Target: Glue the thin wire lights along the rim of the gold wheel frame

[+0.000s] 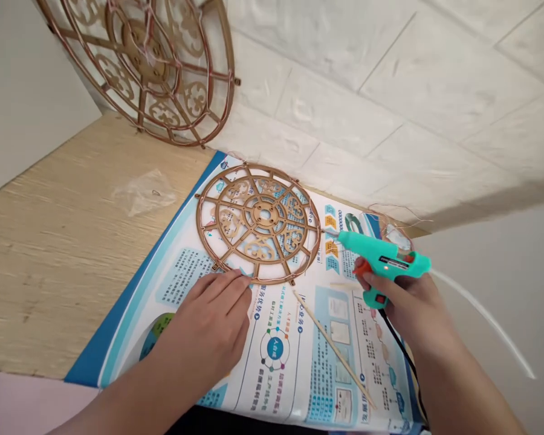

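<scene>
My right hand (410, 302) is wrapped round the handle of a teal hot glue gun (385, 251). The gun's nozzle points left, close to the right rim of an openwork wooden wheel (266, 214). A clear glue stick (485, 317) trails from the gun's back end, and a black cord hangs below the handle. My left hand (220, 320) is closed at the wheel's lower edge, its fingertips on the rim; the thumb is hidden. The wheel lies flat on a printed poster (249, 338). Thin copper-coloured wire runs along its rim.
A similar larger wheel (181, 99) leans at the back left against the white brick-patterned wall (367, 121). On the wooden board (63, 241) lies a clear plastic bag (145, 192). A thin wooden stick (333, 347) rests on the poster. Loose wire (392, 214) lies behind the gun.
</scene>
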A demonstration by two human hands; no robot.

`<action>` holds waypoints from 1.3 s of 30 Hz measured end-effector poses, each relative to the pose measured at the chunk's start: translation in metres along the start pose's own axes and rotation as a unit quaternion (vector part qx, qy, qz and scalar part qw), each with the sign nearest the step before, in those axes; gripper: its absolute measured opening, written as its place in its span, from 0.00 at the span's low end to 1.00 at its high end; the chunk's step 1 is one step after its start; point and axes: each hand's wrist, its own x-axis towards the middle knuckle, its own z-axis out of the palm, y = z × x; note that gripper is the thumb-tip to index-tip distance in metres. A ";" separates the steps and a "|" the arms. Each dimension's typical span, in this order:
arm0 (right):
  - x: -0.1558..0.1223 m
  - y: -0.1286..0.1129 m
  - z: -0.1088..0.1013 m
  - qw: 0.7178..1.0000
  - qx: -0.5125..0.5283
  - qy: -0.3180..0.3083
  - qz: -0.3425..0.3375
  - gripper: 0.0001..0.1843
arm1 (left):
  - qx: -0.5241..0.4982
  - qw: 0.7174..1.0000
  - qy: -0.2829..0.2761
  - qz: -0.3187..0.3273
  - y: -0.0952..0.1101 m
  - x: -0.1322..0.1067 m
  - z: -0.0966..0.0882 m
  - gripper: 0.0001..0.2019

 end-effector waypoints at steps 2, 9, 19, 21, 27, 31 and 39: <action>-0.002 -0.004 0.010 0.998 0.028 -0.062 0.001 0.21 | -0.009 1.000 -0.001 -0.003 -0.001 -0.001 0.001 0.10; 0.007 -0.008 0.040 0.986 0.058 -0.155 -0.013 0.14 | -0.052 0.997 -0.047 -0.023 -0.007 -0.013 0.004 0.13; 0.005 -0.017 0.049 0.969 -0.063 -0.203 -0.123 0.01 | -0.030 0.995 -0.088 -0.022 -0.006 -0.015 0.003 0.17; 0.006 -0.021 0.050 0.962 -0.089 -0.205 -0.159 0.03 | -0.033 0.994 -0.100 -0.031 -0.005 -0.015 0.001 0.17; 0.007 -0.024 0.047 0.940 -0.159 -0.224 -0.205 0.05 | -0.036 0.995 -0.088 -0.023 -0.006 -0.017 0.004 0.16; 0.006 -0.024 0.042 0.928 -0.208 -0.218 -0.220 0.05 | -0.036 0.996 -0.075 -0.018 -0.007 -0.016 0.008 0.17; 0.003 -0.039 0.046 0.913 -0.246 -0.204 -0.254 0.06 | -0.037 0.998 -0.045 -0.024 -0.007 -0.019 0.010 0.19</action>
